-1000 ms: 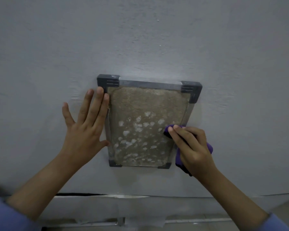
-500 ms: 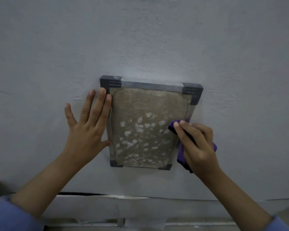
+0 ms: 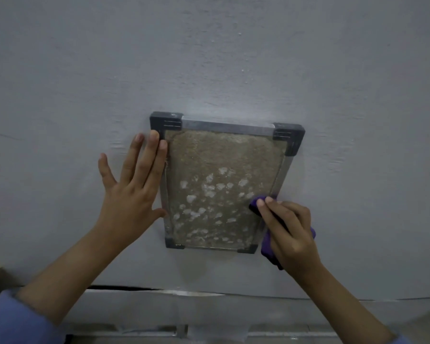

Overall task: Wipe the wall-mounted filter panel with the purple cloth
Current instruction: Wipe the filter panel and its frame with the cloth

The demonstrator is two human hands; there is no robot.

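Cloth [image 3: 267, 247] gripped in my R hand [image 3: 289, 234], at panel's [image 3: 219, 184] lower-R edge; panel runs up-left from it. L hand [image 3: 129, 192] flat, fingers straight, bracing L edge.

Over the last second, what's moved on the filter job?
The right hand, gripping the purple cloth, slid up the filter panel's right edge, then back down. The left hand stayed flat by the left edge; nothing was released.
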